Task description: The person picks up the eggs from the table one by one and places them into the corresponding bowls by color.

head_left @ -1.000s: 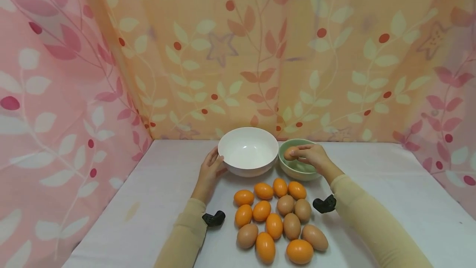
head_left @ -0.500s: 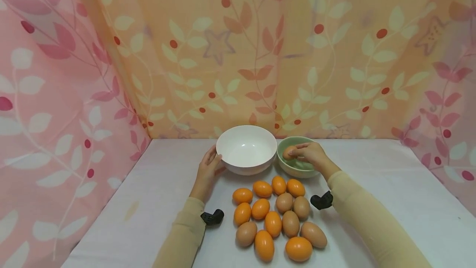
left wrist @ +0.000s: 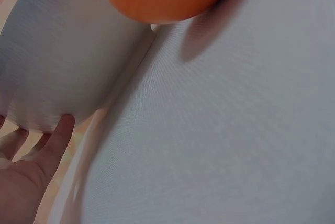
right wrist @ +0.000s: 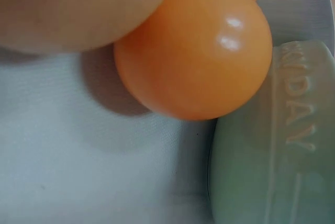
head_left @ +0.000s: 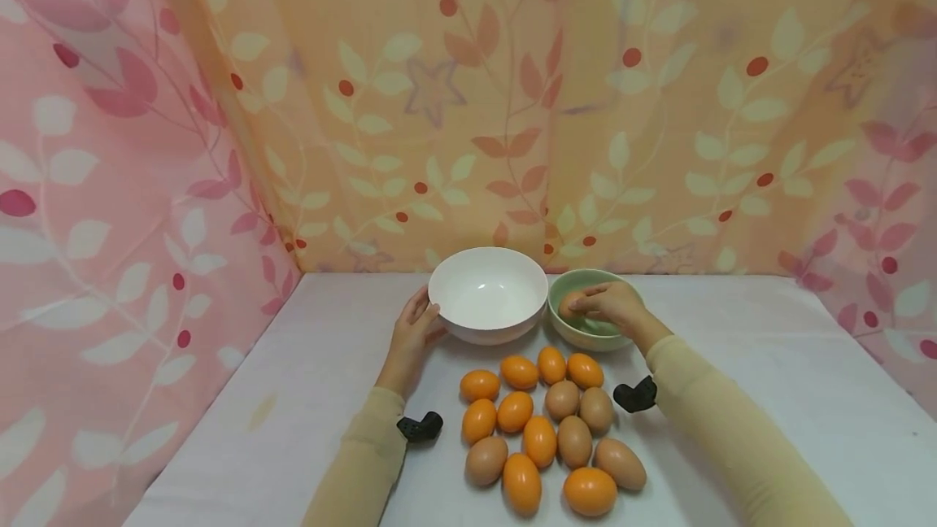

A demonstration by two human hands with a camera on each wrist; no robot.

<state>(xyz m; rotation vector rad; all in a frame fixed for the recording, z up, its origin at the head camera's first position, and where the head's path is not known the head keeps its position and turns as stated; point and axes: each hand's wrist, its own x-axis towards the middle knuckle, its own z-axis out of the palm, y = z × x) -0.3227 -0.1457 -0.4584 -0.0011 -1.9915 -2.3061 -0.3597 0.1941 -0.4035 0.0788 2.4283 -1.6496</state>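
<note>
At left, the left hand (head_left: 410,338), its fingers spread, rests against the left outer side of the white bowl (head_left: 489,335) as it did a second ago, and the loose eggs (head_left: 539,441) on the near side lie unmoved. Farther right, the brown egg (head_left: 567,304) sits slightly lower in the left part of the green bowl (head_left: 587,341) than before, pinched in the nearly closed right hand (head_left: 617,307); it seems closer to resting there, though not yet released.

White-covered table (head_left: 329,315), white bowl (head_left: 488,291), green bowl (head_left: 589,341) beside it, orange eggs (head_left: 539,442), brown eggs (head_left: 574,442) nearer
</note>
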